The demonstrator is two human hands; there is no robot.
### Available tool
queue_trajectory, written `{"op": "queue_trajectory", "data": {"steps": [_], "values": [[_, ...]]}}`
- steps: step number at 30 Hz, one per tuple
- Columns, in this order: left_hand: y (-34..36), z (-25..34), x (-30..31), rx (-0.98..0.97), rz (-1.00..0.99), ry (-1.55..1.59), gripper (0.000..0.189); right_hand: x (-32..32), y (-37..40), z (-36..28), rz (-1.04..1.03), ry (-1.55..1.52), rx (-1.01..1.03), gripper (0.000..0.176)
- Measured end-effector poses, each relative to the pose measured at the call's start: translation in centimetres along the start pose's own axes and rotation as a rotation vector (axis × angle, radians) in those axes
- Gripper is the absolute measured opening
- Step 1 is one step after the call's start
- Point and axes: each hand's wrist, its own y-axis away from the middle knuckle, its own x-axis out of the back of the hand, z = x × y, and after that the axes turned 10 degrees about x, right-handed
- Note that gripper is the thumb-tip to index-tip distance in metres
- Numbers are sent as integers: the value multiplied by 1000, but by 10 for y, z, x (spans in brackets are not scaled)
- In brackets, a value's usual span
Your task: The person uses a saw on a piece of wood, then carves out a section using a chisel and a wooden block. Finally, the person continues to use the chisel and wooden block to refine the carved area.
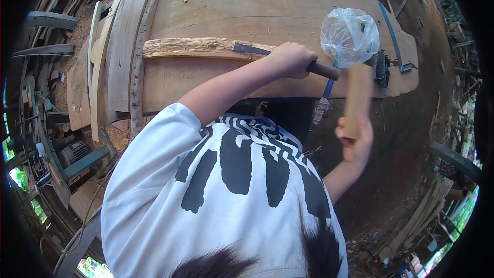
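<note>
My left hand [292,61] is wrapped around a chisel [324,70], whose dark handle end points right. The chisel's blade lies low over the right part of a wooden strip [190,46] with a rough, gouged top; its tip seems to touch that surface. Off the table's near edge, my right hand [356,139] grips a wooden block [359,100] by its lower end. Motion blurs the block, which stands a little to the right of the chisel handle, apart from it.
The strip lies on a large wooden table [226,10]. Boards [128,46] lie across its left end. A clear plastic bag [350,37], a blue metal bar [392,36] and a dark object [381,68] are at the right. Scrap wood surrounds the table.
</note>
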Motion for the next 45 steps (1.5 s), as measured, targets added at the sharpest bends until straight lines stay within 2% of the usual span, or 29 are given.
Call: {"op": "queue_trajectory", "data": {"steps": [2,4,6,8,12,13,14,16,18,20,21,22,24,26,28,29,30,32,33,34,36,38,40,42,44,45], "values": [[2,2,2,3,53,38,18,8,-7,-4,223,-234,148,41],[3,3,2,11,49,28,18,-14,-19,13,452,-243,278,40],[-1,5,3,17,56,27,18,-30,-4,12,22,-26,-73,38],[-1,0,4,17,32,16,18,-8,-10,6,101,-117,-94,40],[-1,-2,2,22,57,30,18,17,-27,-8,241,-497,231,43],[-1,-2,1,16,62,29,18,2,-32,4,460,-411,284,40],[-2,-1,0,12,68,33,18,-11,-27,15,395,-229,153,39],[-3,-1,0,25,43,17,18,-37,-3,11,-138,12,-64,39],[-3,-1,3,40,13,-4,19,-26,-8,4,-129,-10,-113,40],[0,1,5,42,58,41,19,-19,-12,-2,183,-271,96,42],[2,1,4,47,55,40,19,-30,-20,4,364,-400,270,44],[2,1,4,40,57,46,20,-30,-17,12,363,-404,271,44],[-2,1,10,26,71,50,20,-30,-12,23,-13,-36,-89,44],[-2,1,9,53,50,33,20,-33,-9,15,-61,-113,-68,45],[-2,2,8,50,51,55,20,-22,-19,-3,230,-370,234,46],[-1,2,8,49,58,74,20,-35,-24,-7,499,-401,406,47],[-1,3,7,39,54,71,20,-26,-35,8,641,-468,512,47],[-1,3,8,37,73,72,20,-24,-22,21,298,-96,107,44],[-4,1,9,35,74,73,20,-50,-6,12,117,8,-76,43],[-4,-1,7,60,48,64,20,-51,-3,16,72,-81,-49,43],[-7,-1,9,84,30,53,20,-36,-9,-8,242,-191,13,44],[-2,2,11,68,64,89,19,-29,-25,-8,477,-333,316,47],[0,5,10,62,50,78,19,-27,-25,8,435,-309,363,45],[-6,4,11,65,52,71,19,-40,-7,8,24,98,-127,45],[-4,-1,8,67,40,85,18,-31,-7,13,-64,110,-81,45],[-5,-1,9,78,45,89,18,-17,-9,9,124,-47,-2,44]]}}
